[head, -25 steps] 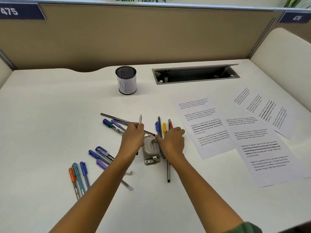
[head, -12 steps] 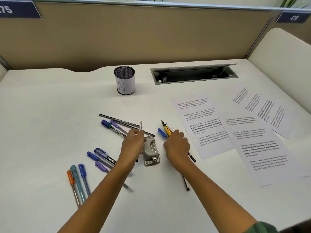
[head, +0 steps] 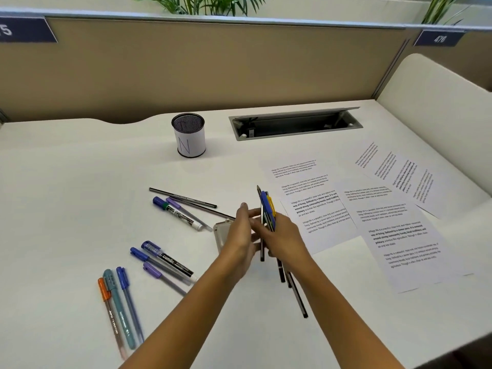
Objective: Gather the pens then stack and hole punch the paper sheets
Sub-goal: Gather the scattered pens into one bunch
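My right hand (head: pixel 286 239) grips a bundle of pens (head: pixel 267 206), with blue and yellow caps up and dark barrels hanging below. My left hand (head: pixel 241 235) meets it from the left, fingers closed on the same bundle above the desk. The grey hole punch (head: pixel 220 232) lies mostly hidden under my left hand. Loose pens remain on the desk: a group near the middle (head: pixel 181 211), markers lower left (head: pixel 166 258), and three at the front left (head: pixel 117 296). Several printed paper sheets (head: pixel 399 235) lie spread on the right.
A black mesh pen cup (head: pixel 188 135) with a white label stands at the back centre. A grey cable tray opening (head: pixel 295 123) is set in the desk behind the sheets. Beige partition walls (head: pixel 213 65) close off the back and right.
My right hand lifted the pens it gathered off the desk. My left hand moved right with its pen and joined the bundle over the hole punch.
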The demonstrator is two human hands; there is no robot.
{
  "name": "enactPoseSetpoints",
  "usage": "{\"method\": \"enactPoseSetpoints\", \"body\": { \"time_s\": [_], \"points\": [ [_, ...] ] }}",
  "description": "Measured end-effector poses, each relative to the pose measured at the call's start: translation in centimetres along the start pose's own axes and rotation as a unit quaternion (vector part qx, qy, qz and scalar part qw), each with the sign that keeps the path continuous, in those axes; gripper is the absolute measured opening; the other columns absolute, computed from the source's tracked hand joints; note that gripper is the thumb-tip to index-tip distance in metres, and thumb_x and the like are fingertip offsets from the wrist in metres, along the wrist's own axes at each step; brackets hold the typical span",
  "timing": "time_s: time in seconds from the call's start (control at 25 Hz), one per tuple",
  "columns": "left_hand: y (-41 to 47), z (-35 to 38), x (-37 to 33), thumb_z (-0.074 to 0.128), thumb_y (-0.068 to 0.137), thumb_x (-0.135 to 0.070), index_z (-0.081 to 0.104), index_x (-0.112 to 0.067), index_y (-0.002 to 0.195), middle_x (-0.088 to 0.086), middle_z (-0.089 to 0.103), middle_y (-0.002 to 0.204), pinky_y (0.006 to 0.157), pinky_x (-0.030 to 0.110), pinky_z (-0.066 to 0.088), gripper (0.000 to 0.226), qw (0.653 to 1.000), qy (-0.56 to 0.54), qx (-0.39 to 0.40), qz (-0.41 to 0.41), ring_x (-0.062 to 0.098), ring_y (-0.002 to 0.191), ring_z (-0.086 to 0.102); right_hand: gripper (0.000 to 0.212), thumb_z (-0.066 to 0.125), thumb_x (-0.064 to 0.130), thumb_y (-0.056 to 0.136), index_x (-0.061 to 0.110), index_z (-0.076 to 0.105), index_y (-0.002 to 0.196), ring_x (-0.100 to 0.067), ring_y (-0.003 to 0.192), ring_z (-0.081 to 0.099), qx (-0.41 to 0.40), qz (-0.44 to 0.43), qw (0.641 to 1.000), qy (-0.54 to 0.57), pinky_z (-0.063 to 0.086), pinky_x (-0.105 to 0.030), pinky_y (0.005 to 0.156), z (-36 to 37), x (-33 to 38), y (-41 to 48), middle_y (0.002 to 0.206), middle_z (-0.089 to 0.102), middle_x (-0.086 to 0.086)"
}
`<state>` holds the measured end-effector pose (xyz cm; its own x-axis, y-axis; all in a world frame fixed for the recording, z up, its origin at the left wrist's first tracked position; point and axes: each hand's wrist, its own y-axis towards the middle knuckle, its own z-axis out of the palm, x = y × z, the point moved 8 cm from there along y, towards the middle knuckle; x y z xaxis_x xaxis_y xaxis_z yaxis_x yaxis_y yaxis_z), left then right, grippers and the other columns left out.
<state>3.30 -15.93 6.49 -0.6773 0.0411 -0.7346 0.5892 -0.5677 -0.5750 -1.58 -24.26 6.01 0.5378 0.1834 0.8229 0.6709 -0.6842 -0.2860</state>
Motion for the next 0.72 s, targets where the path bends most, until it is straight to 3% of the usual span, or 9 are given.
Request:
{"method": "enactPoseSetpoints", "body": {
  "time_s": [0.08, 0.2, 0.28, 0.4, 0.48, 0.56, 0.64, 0.72],
  "points": [
    [-0.2, 0.6, -0.2, 0.024, 0.101, -0.041, 0.064, -0.019, 0.096, 0.003, 0.069, 0.093, 0.083, 0.042, 0.052, 0.046, 1.0, 0.015, 0.013, 0.02, 0.024, 0.097, 0.063, 0.022, 0.056, 0.036, 0.091, 0.016, 0.06, 0.099, -0.015, 0.067, 0.059, -0.029, -0.025, 0.999, -0.012, 0.05, -0.03, 0.059, -0.4, 0.2, -0.2, 0.077, 0.063, -0.001],
    [-0.5, 0.6, -0.8, 0.028, 0.101, -0.036, 0.062, -0.024, 0.107, -0.005, 0.066, 0.112, 0.09, 0.031, 0.048, 0.036, 0.985, 0.125, -0.001, 0.116, 0.011, 0.103, 0.061, 0.021, 0.05, 0.036, 0.096, 0.016, 0.058, 0.093, -0.011, 0.057, 0.053, -0.116, -0.067, 0.989, 0.066, 0.042, -0.023, 0.054, -2.1, 0.9, -0.6, 0.066, 0.056, 0.004],
    [-1.1, 0.4, -0.6, 0.033, 0.101, -0.027, 0.054, -0.027, 0.121, -0.013, 0.058, 0.122, 0.092, 0.019, 0.039, 0.029, 0.932, 0.29, -0.024, 0.215, 0.002, 0.109, 0.054, 0.023, 0.05, 0.035, 0.096, 0.014, 0.056, 0.092, -0.011, 0.052, 0.052, -0.204, -0.108, 0.962, 0.145, 0.044, -0.02, 0.053, -4.1, 1.8, -1.1, 0.06, 0.056, -0.001],
    [-1.2, 0.1, 2.6, 0.033, 0.101, -0.021, 0.042, -0.025, 0.137, -0.011, 0.045, 0.139, 0.098, 0.004, 0.024, 0.037, 0.822, 0.48, -0.007, 0.305, -0.003, 0.12, 0.04, 0.024, 0.053, 0.032, 0.095, 0.007, 0.055, 0.095, -0.01, 0.05, 0.052, -0.274, -0.182, 0.92, 0.212, 0.048, -0.022, 0.054, -5.7, 2.8, -1.6, 0.058, 0.055, -0.001],
    [-0.7, -0.4, 5.4, 0.032, 0.1, -0.019, 0.034, -0.02, 0.144, -0.005, 0.033, 0.152, 0.111, 0.012, 0.015, 0.044, 0.763, 0.557, 0.021, 0.326, 0.006, 0.137, 0.03, 0.029, 0.054, 0.037, 0.093, 0.009, 0.052, 0.089, -0.009, 0.049, 0.051, -0.296, -0.224, 0.911, 0.182, 0.047, -0.025, 0.053, -5.6, 2.7, -1.9, 0.057, 0.055, -0.001],
    [-0.5, -0.9, 6.9, 0.037, 0.097, -0.014, 0.034, -0.012, 0.145, 0.003, 0.033, 0.153, 0.116, 0.025, 0.012, 0.048, 0.705, 0.612, 0.025, 0.358, 0.015, 0.141, 0.029, 0.03, 0.052, 0.042, 0.09, 0.012, 0.049, 0.086, -0.012, 0.051, 0.052, -0.296, -0.234, 0.913, 0.158, 0.046, -0.023, 0.054, -4.5, 1.6, -2.0, 0.059, 0.056, -0.004],
    [-0.5, -0.9, 7.5, 0.05, 0.087, -0.01, 0.045, -0.004, 0.137, 0.011, 0.048, 0.143, 0.113, 0.038, 0.024, 0.051, 0.658, 0.645, 0.016, 0.388, 0.023, 0.133, 0.045, 0.026, 0.055, 0.041, 0.089, 0.015, 0.048, 0.087, -0.012, 0.055, 0.053, -0.283, -0.22, 0.921, 0.153, 0.044, -0.017, 0.056, -3.2, -0.4, -1.9, 0.064, 0.057, -0.005],
    [-0.4, -0.8, 7.8, 0.056, 0.082, -0.01, 0.049, -0.001, 0.133, 0.014, 0.055, 0.136, 0.109, 0.041, 0.031, 0.053, 0.636, 0.657, 0.009, 0.404, 0.026, 0.127, 0.051, 0.018, 0.06, 0.029, 0.091, 0.016, 0.049, 0.089, -0.006, 0.059, 0.053, -0.259, -0.195, 0.933, 0.159, 0.043, -0.013, 0.058, -1.9, -2.2, -1.6, 0.066, 0.057, 0.002]
  ]
}}
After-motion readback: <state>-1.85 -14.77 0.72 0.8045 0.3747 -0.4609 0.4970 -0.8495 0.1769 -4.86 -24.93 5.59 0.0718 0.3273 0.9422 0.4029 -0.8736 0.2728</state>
